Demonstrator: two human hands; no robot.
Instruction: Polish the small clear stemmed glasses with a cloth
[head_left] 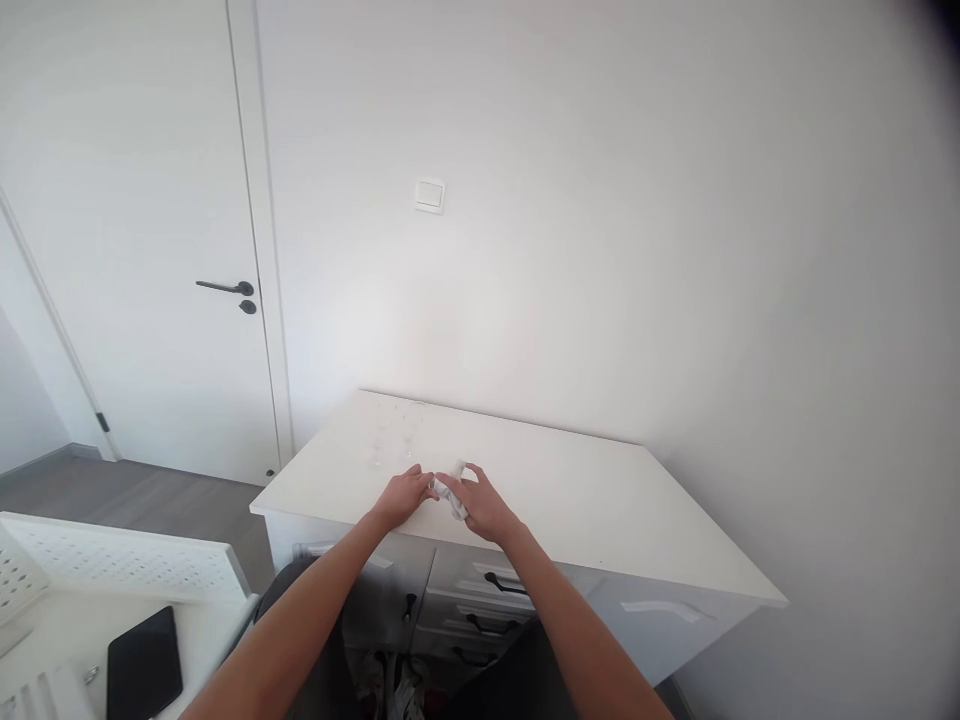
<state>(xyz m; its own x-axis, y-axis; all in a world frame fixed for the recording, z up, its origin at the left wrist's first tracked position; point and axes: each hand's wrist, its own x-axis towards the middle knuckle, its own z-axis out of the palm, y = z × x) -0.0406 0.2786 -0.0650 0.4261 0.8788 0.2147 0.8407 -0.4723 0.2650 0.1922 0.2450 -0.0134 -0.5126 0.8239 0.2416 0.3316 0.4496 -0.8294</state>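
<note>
Over the front of the white dresser top (pixel 555 480), my two hands meet. Crumpled white cloth or tissue (pixel 454 502) is gripped by my right hand (pixel 486 503), its thumb and fingers curled around it. My left hand (pixel 405 497) is closed, its fingertips touching the cloth's left side. Something small and clear seems to show at those fingertips, but I cannot make out what it is. Behind my left hand, faint clear glassware stands on the dresser: one glass piece (pixel 377 450) to the left and another glass piece (pixel 409 440) beside it.
Black-handled drawers (pixel 487 625) and a cupboard door form the dresser's front, close to my legs. A white unit with perforated panels (pixel 127 560) stands at lower left, with a black tablet (pixel 145 662) on it. Behind are a wall switch (pixel 430 196) and a white door (pixel 142 230).
</note>
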